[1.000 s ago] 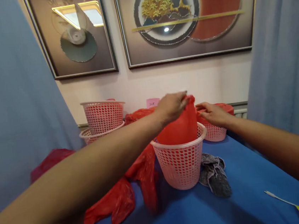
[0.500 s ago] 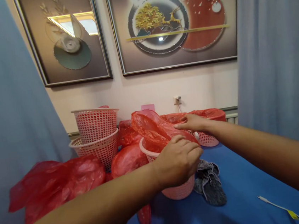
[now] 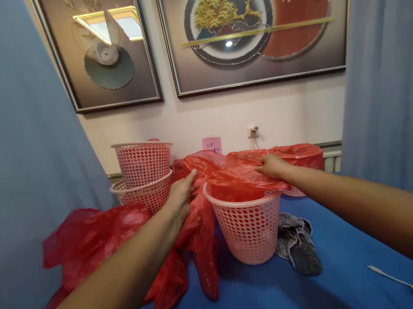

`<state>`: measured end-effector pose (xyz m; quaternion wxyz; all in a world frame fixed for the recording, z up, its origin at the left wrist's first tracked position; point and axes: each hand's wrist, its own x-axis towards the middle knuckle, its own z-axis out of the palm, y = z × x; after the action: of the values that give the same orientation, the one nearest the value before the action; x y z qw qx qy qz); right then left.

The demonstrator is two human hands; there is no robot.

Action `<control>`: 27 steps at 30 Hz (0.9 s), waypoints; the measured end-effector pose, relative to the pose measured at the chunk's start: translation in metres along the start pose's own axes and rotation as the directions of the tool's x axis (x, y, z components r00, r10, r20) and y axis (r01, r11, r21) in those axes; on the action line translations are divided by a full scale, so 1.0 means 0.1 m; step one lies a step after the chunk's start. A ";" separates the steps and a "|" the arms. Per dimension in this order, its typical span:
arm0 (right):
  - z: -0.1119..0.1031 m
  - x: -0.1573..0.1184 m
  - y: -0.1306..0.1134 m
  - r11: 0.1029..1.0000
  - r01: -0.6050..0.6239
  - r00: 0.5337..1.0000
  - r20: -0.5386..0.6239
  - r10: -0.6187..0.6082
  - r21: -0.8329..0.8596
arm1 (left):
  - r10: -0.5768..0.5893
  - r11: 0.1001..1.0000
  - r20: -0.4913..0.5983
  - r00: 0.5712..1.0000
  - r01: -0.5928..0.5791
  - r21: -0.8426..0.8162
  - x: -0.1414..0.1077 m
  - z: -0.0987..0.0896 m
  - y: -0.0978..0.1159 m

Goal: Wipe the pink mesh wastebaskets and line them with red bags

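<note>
A pink perforated plastic basket (image 3: 250,228) stands upright on the blue surface before me. A red plastic bag (image 3: 226,169) hangs partly inside it, with loose film spread over its far rim. My right hand (image 3: 275,167) is beyond the basket's right side, fingers closed on the edge of this bag. To the left of the rim is my left hand (image 3: 182,196), thumb raised and fingers apart, with nothing in its grasp. Loose red bags (image 3: 97,235) lie beneath and beside the left forearm, one hanging down by the basket.
Two stacked pink baskets (image 3: 144,166) stand at the back left. Behind my right hand is a bag-lined basket (image 3: 298,154). A grey cloth (image 3: 299,245) lies right of the near basket; a white cable (image 3: 397,279) is at the lower right. Blue curtains (image 3: 379,82) hang on both sides.
My left hand has let go of the bag and moved left, off the basket's front, which now shows. My right hand stays at the bag, its fingers now closed. The view has shifted slightly.
</note>
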<state>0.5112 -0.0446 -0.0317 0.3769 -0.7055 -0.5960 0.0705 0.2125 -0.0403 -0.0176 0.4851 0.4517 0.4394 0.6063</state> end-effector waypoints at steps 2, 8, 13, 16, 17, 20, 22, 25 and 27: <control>-0.15 0.03 0.08 0.996 -0.028 1.000 -0.006 0.027 -0.088 | -0.041 0.995 0.064 0.997 0.035 0.088 0.02 0.05 -0.06; -0.43 0.04 0.46 0.952 -0.123 0.992 -0.052 0.112 -0.282 | 0.083 0.959 0.172 0.982 -0.126 0.253 0.07 0.24 -0.13; -0.34 0.00 0.53 0.939 -0.106 0.994 -0.019 0.106 -0.328 | 0.496 0.793 0.193 0.847 -0.532 0.298 -0.09 0.38 -0.07; -0.25 0.02 0.46 0.940 -0.093 0.994 0.024 0.107 -0.328 | 0.672 0.496 0.438 0.598 -0.802 0.334 -0.23 0.42 -0.09; -0.23 0.03 0.44 0.940 -0.095 0.993 0.042 0.115 -0.328 | 0.676 0.320 0.571 0.465 -0.884 0.342 -0.25 0.42 -0.12; -0.18 0.08 0.41 0.938 -0.114 0.983 0.102 0.155 -0.329 | 0.516 -0.107 0.838 0.180 -0.957 0.271 -0.20 0.37 -0.19; -0.17 0.12 0.43 0.936 -0.131 0.975 0.130 0.181 -0.326 | 0.473 -0.140 0.866 0.163 -0.956 0.256 -0.10 0.31 -0.21; -0.16 0.18 0.48 0.938 -0.155 0.972 0.121 0.200 -0.310 | 0.465 -0.155 0.872 0.151 -0.956 0.248 0.08 0.23 -0.19; -0.15 0.21 0.52 0.947 -0.148 0.982 0.076 0.176 -0.284 | 0.463 -0.184 0.877 0.128 -0.954 0.236 0.17 0.20 -0.18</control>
<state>0.5664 -0.0329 -0.0453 0.2370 -0.7934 -0.5583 0.0522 0.2337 -0.0191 -0.0288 -0.1841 0.9171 0.1428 0.3236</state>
